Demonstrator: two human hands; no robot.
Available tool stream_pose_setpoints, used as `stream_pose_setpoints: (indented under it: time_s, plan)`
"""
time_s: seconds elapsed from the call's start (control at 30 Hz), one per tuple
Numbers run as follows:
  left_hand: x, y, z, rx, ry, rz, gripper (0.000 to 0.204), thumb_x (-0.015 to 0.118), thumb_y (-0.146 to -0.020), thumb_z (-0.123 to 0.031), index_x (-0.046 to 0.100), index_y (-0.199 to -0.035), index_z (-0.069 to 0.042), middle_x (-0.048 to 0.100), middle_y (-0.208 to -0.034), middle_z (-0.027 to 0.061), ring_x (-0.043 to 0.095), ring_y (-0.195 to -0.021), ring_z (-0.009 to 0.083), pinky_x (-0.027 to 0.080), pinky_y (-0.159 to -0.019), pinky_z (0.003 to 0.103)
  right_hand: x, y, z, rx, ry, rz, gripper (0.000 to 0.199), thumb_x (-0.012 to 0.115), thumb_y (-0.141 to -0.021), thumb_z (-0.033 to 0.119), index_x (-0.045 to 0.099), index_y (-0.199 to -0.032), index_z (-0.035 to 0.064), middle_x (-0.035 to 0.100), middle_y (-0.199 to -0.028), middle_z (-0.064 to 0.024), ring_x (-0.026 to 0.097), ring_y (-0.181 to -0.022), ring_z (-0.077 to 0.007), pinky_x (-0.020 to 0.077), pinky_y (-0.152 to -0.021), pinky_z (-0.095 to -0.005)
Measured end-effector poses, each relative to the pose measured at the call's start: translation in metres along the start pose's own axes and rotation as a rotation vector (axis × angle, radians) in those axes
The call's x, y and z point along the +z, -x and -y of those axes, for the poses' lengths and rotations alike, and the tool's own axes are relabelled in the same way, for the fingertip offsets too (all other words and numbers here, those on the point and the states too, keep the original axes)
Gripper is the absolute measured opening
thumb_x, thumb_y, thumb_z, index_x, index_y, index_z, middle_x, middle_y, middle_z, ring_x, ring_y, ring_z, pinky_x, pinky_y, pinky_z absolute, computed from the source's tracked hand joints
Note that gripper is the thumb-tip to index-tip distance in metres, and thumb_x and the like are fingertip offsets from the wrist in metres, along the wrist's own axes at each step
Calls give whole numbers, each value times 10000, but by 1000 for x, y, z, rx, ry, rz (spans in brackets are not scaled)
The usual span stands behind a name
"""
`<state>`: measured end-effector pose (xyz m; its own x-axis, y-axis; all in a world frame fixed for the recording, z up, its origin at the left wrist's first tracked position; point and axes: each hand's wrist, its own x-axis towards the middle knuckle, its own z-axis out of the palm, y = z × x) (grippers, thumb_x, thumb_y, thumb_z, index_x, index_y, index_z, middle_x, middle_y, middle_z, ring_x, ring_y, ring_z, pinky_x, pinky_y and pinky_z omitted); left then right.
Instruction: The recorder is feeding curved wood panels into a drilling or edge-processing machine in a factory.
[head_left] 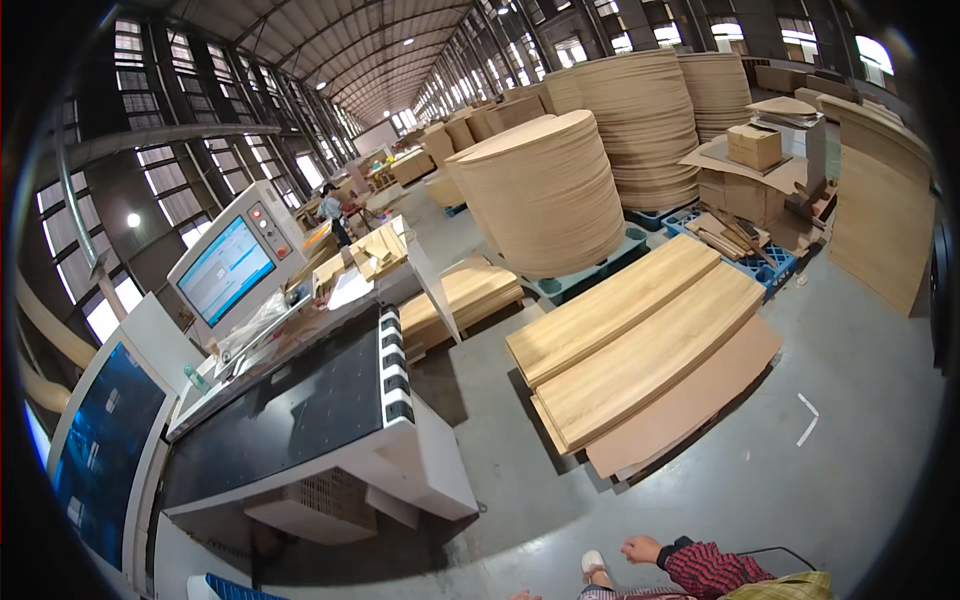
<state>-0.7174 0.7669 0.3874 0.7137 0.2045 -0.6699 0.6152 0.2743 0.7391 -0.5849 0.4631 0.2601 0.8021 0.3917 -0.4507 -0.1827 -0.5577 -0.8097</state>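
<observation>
the grey floor (700, 510) carries stacked wooden boards (655, 350) and blue pallets (605, 266).

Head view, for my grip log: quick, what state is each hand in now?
Left hand: cannot be told; only a sliver shows at the lower edge.
Right hand: open, loosely curled, nothing visible in it.

Rounded stack of pale sheets (545, 200), on teal pallet (592, 275); small brown carton (755, 147); distant person (333, 210); arched roof (350, 50).

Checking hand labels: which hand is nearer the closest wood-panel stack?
Right. The right hand is below the wood-panel stack in the picture, not touching it; the left hand barely shows at the lower edge, farther off.
</observation>
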Motion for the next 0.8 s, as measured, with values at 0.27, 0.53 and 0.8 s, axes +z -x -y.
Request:
stream_pose_setpoints:
  time_s: [0.27, 0.53, 0.8]
  plan:
    - [8, -140, -185, 236, 3, 43, 365, 467, -897, -243, 517, -1101, 55, 612, -951, 143, 594, -917, 242, 461, -834, 369, -19, -54, -57, 145, 260, 152, 332, 462, -822, 354, 630, -795, 68, 645, -679, -73, 606, -568, -211, 485, -603, -333]
    - [96, -258, -267, 60, -150, 198, 369, 451, -881, -168, 441, -1161, 72, 627, -895, 159, 629, -756, 203, 473, -673, 259, -68, -94, -24, 478, -371, -169, 282, 468, -835, 232, 630, -860, 3, 638, -736, -121, 630, -663, -204, 497, -589, -326]
    - [196, -350, -319, 43, -279, 250, 311, 439, -872, -175, 491, -1083, 47, 621, -886, 154, 605, -681, 182, 448, -585, 252, -144, -178, -1, 276, -247, -161, 302, 453, -840, 243, 610, -703, 24, 599, -589, -76, 570, -517, -176, 448, -517, -319]
